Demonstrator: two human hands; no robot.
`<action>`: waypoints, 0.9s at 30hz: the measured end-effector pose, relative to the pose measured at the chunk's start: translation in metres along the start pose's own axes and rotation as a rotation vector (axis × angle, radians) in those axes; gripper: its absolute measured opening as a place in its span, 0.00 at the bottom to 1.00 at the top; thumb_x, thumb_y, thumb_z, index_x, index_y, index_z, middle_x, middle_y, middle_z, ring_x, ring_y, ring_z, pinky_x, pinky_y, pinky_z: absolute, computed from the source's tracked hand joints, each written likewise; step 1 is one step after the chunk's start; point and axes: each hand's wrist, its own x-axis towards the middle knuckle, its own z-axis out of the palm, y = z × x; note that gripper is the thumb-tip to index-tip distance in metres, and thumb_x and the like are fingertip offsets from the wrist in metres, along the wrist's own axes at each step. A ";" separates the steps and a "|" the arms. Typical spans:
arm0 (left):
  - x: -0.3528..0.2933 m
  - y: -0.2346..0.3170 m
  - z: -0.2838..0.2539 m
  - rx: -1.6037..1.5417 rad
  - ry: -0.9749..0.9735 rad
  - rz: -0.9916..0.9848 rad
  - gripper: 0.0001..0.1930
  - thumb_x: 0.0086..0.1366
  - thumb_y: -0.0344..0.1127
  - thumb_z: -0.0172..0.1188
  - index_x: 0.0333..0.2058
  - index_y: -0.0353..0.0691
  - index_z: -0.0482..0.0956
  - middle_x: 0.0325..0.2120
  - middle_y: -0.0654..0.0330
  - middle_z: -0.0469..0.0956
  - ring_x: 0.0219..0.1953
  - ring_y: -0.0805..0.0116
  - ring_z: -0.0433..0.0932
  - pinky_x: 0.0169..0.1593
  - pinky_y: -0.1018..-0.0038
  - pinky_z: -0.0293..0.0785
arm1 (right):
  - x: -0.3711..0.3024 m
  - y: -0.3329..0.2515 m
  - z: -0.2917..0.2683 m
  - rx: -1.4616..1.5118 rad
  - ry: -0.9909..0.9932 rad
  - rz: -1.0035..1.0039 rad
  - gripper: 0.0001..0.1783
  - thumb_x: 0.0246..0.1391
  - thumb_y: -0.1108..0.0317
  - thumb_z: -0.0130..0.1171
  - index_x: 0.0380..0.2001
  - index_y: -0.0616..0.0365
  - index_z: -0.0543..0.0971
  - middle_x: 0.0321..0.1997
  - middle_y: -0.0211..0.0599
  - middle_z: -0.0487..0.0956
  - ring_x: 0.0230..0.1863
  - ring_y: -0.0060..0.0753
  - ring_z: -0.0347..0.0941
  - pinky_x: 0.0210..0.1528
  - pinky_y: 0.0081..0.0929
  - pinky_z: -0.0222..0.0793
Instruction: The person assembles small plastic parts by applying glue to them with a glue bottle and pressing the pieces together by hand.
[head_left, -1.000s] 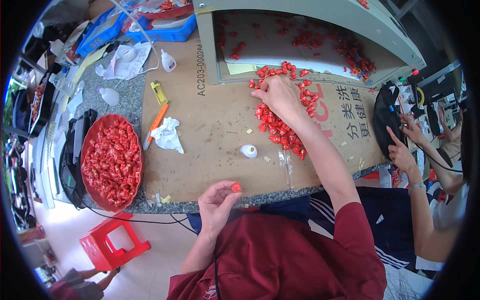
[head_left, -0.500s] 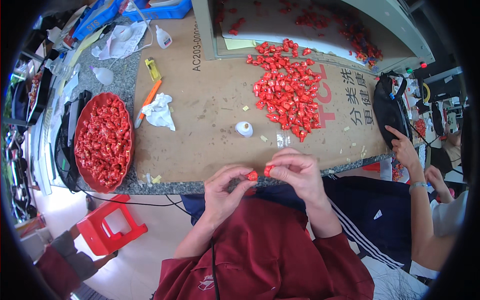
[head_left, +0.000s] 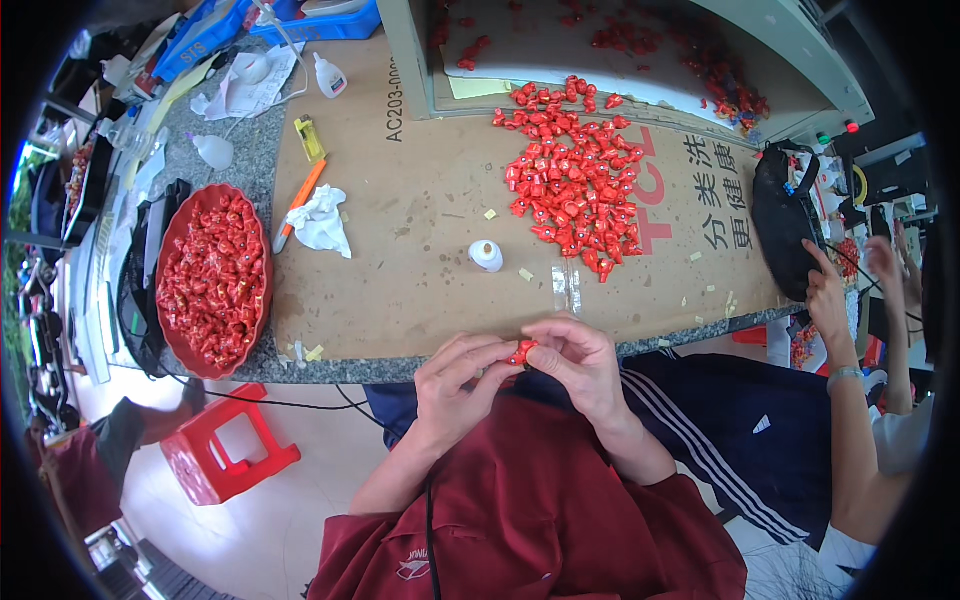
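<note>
Close to the bench's front edge, my left hand (head_left: pixel 462 380) and my right hand (head_left: pixel 582 368) meet with fingertips pinched on a small red plastic part (head_left: pixel 523 351). Whether it is one part or two pressed together is hidden by the fingers. Ahead of my hands a small white bottle (head_left: pixel 486 256) stands on the cardboard sheet (head_left: pixel 410 200). Beyond it, to the right, spreads a loose pile of similar red parts (head_left: pixel 575 180). A scalloped red tray (head_left: pixel 265 300) full of glossy red pieces sits at the left.
An orange utility knife (head_left: pixel 300 205), a crumpled white tissue (head_left: pixel 321 220) and a yellow lighter (head_left: pixel 310 138) lie beside the tray. A grey shelf box (head_left: pixel 405 60) stands at the back. At the right, a co-worker's hand (head_left: pixel 826 295) touches a black bag (head_left: pixel 785 225). A red stool (head_left: pixel 230 450) stands lower left.
My hands have come together, and the two red parts held apart before now meet between the fingertips. The co-worker's hand shifted slightly; a person at lower left moved.
</note>
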 end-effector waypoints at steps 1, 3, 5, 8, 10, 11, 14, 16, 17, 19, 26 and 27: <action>-0.001 0.000 -0.001 -0.007 -0.016 -0.034 0.13 0.43 0.20 0.66 0.31 0.35 0.79 0.28 0.56 0.79 0.31 0.65 0.78 0.34 0.76 0.74 | 0.001 0.000 -0.001 -0.059 -0.029 -0.026 0.08 0.48 0.79 0.59 0.35 0.64 0.78 0.34 0.34 0.73 0.34 0.22 0.70 0.39 0.18 0.67; -0.001 -0.003 -0.001 0.003 -0.008 0.023 0.13 0.42 0.20 0.67 0.31 0.36 0.80 0.28 0.57 0.79 0.30 0.65 0.78 0.33 0.76 0.74 | 0.000 0.002 0.000 -0.050 -0.037 -0.030 0.08 0.48 0.79 0.58 0.35 0.64 0.78 0.34 0.34 0.73 0.35 0.22 0.71 0.39 0.18 0.67; -0.001 -0.004 -0.001 0.010 -0.002 0.080 0.14 0.41 0.20 0.67 0.31 0.36 0.80 0.28 0.57 0.79 0.30 0.65 0.78 0.33 0.76 0.74 | -0.003 0.007 0.000 -0.042 -0.042 -0.034 0.08 0.49 0.80 0.58 0.34 0.64 0.78 0.34 0.34 0.74 0.35 0.23 0.71 0.39 0.18 0.67; -0.001 -0.004 -0.001 0.018 0.040 0.152 0.15 0.40 0.21 0.68 0.30 0.37 0.80 0.27 0.57 0.79 0.28 0.65 0.78 0.30 0.76 0.74 | -0.007 0.016 0.002 0.047 -0.016 -0.033 0.08 0.49 0.82 0.56 0.35 0.65 0.78 0.36 0.35 0.73 0.37 0.24 0.72 0.41 0.19 0.71; -0.001 -0.003 -0.002 0.046 0.055 0.180 0.15 0.39 0.22 0.69 0.30 0.37 0.80 0.26 0.58 0.78 0.26 0.65 0.77 0.28 0.76 0.73 | -0.008 0.016 0.006 0.139 0.001 -0.004 0.08 0.49 0.82 0.56 0.35 0.65 0.78 0.36 0.35 0.73 0.37 0.24 0.72 0.41 0.19 0.72; -0.002 -0.003 -0.002 0.047 0.054 0.179 0.15 0.39 0.22 0.69 0.30 0.37 0.80 0.26 0.58 0.78 0.26 0.65 0.77 0.28 0.76 0.73 | -0.009 0.018 0.006 0.140 0.002 -0.003 0.08 0.49 0.82 0.56 0.35 0.65 0.78 0.36 0.35 0.73 0.37 0.24 0.72 0.41 0.19 0.72; -0.003 -0.002 -0.003 0.072 0.066 0.172 0.15 0.39 0.22 0.69 0.30 0.38 0.80 0.26 0.58 0.78 0.26 0.65 0.77 0.28 0.76 0.73 | -0.010 0.023 0.007 0.114 0.001 -0.012 0.08 0.50 0.82 0.55 0.35 0.65 0.77 0.36 0.34 0.73 0.37 0.24 0.73 0.41 0.19 0.72; -0.003 -0.002 -0.003 0.061 0.075 0.170 0.14 0.39 0.22 0.69 0.29 0.37 0.80 0.26 0.57 0.78 0.26 0.65 0.77 0.28 0.76 0.72 | -0.010 0.023 0.009 0.144 0.012 -0.012 0.08 0.50 0.81 0.55 0.35 0.65 0.77 0.36 0.34 0.73 0.37 0.25 0.73 0.40 0.19 0.74; -0.003 -0.002 -0.004 0.062 0.074 0.170 0.14 0.39 0.22 0.69 0.29 0.37 0.80 0.26 0.57 0.78 0.26 0.65 0.77 0.28 0.76 0.72 | -0.010 0.023 0.010 0.145 0.012 -0.012 0.08 0.50 0.81 0.55 0.35 0.65 0.77 0.36 0.34 0.73 0.37 0.25 0.73 0.40 0.19 0.74; -0.002 -0.001 -0.005 0.082 0.067 0.166 0.14 0.39 0.22 0.69 0.29 0.37 0.80 0.26 0.57 0.78 0.26 0.65 0.77 0.28 0.76 0.72 | -0.010 0.022 0.011 0.174 0.014 0.007 0.08 0.51 0.81 0.55 0.36 0.66 0.77 0.36 0.34 0.73 0.37 0.25 0.74 0.39 0.20 0.75; -0.002 -0.001 -0.006 0.093 0.070 0.161 0.14 0.39 0.22 0.68 0.29 0.37 0.80 0.26 0.57 0.78 0.26 0.65 0.77 0.28 0.76 0.72 | -0.011 0.020 0.015 0.183 0.020 0.013 0.08 0.52 0.81 0.53 0.36 0.66 0.76 0.36 0.35 0.73 0.38 0.27 0.74 0.39 0.22 0.76; -0.002 -0.001 -0.007 0.094 0.068 0.161 0.14 0.39 0.22 0.68 0.29 0.37 0.80 0.26 0.58 0.78 0.26 0.65 0.77 0.28 0.76 0.72 | -0.011 0.020 0.015 0.184 0.020 0.016 0.08 0.52 0.81 0.53 0.36 0.66 0.76 0.37 0.35 0.73 0.38 0.27 0.74 0.39 0.21 0.76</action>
